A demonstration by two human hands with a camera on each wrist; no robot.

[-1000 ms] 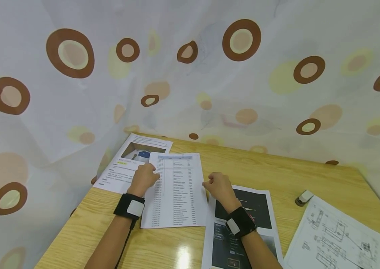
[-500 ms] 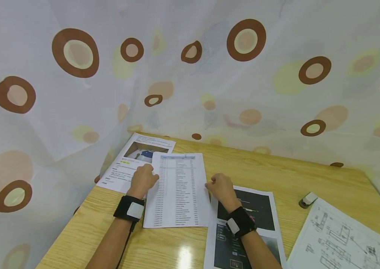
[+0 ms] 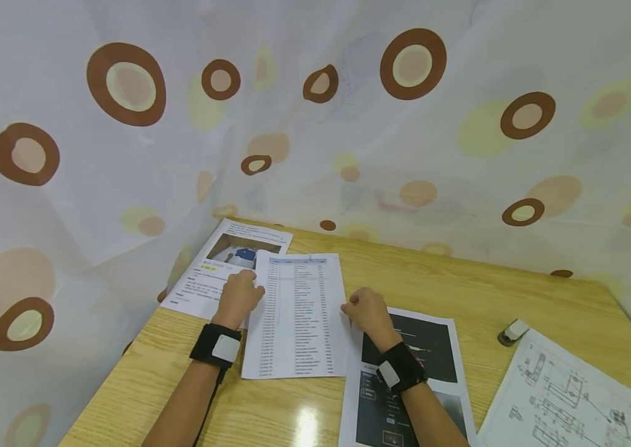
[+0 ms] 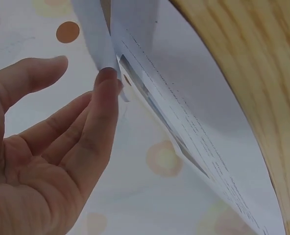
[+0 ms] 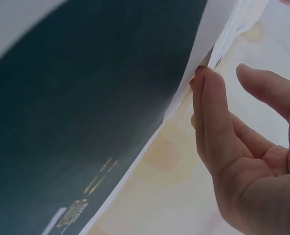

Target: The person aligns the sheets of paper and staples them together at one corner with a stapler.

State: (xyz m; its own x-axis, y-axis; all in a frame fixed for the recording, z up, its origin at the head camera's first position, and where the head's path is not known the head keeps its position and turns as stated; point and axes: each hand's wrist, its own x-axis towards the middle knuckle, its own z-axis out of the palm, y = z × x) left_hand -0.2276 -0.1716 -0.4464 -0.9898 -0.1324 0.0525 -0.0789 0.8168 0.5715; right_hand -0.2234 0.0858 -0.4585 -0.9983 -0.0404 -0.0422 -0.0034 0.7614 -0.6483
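Note:
A white printed sheet with a long table of text (image 3: 307, 323) stands between the two hands in the head view. My left hand (image 3: 239, 299) is at its left edge, fingers gently bent. In the left wrist view, the fingertips (image 4: 107, 78) touch a paper edge while the thumb stays apart. At the sheet's right edge is my right hand (image 3: 370, 313). Its fingertips (image 5: 209, 78) meet the paper's edge in the right wrist view, with the thumb spread away from them. Neither hand pinches the sheet. Both wrists wear black bands.
A sheet with a photo (image 3: 198, 292) lies at the back left, partly under the table sheet. A dark-printed page (image 3: 416, 347) lies beneath the right forearm. Farther right are a line-drawing sheet (image 3: 578, 391) and a small stapler-like object (image 3: 513, 332) on the wooden table (image 3: 461, 279).
The head view has shifted slightly, so the scene sits a little further right. Relative to my left hand, the table sheet has edged rightward. Both hands keep much the same pose.

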